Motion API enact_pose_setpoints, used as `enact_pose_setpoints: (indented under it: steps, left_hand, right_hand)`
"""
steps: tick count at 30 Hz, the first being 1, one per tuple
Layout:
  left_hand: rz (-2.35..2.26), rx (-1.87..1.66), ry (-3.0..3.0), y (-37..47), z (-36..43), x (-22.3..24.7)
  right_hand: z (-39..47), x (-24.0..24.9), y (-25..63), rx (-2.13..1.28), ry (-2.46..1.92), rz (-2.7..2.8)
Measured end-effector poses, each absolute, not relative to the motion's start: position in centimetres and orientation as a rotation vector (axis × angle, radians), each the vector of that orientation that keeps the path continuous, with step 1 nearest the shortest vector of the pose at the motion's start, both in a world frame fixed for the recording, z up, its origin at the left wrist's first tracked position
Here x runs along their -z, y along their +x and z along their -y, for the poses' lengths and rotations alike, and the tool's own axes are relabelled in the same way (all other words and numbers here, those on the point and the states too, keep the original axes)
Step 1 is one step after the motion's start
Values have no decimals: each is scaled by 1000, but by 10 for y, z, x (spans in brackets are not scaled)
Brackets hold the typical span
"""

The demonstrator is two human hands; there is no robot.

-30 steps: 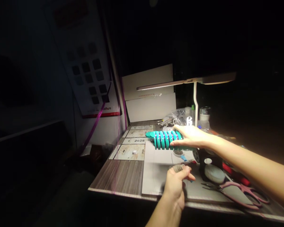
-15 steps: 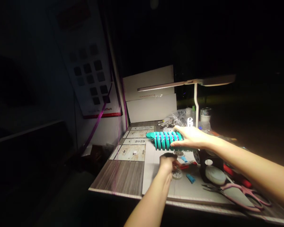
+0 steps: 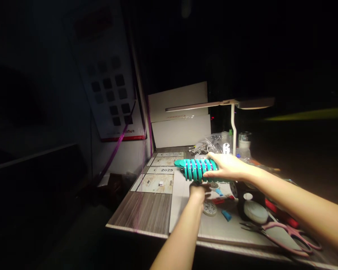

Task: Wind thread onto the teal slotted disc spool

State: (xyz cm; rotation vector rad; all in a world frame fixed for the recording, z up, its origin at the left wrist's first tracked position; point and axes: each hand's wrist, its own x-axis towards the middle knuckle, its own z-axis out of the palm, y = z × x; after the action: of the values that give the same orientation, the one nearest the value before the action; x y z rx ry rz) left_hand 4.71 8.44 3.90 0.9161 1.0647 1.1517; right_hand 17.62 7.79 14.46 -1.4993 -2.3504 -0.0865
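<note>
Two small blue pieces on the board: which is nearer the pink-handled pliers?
The front blue piece, lying right of the speckled disc. The other blue piece sits farther back, just beyond the red item.

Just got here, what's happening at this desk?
Someone is working under a lamp. The right hand grips a teal ringed object above a pale board. The left hand is in shadow just below; whether it holds anything is unclear. A round dish and pink-handled pliers are nearby.
</note>
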Motion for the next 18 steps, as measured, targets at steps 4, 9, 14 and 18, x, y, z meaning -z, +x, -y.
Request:
enact_pose_setpoints:
  steps: [4,9,14,18]
  left_hand:
    - [-1176,-1253,1120,13,9,-20]
    - [-1326,-1628,1382,-27,29,-51]
    - [-788,-996,1092,-20,-44,-73]
    - [-579,-790,1015,4,-38,-43]
  right_hand:
    - [-77,-145,176,65,-1516,2352]
    - [-74,-146,174,32,-1550,2349]
    - [-75,-151,173,-22,-1581,2373]
    - [-79,-153,174,-83,-1609,2393]
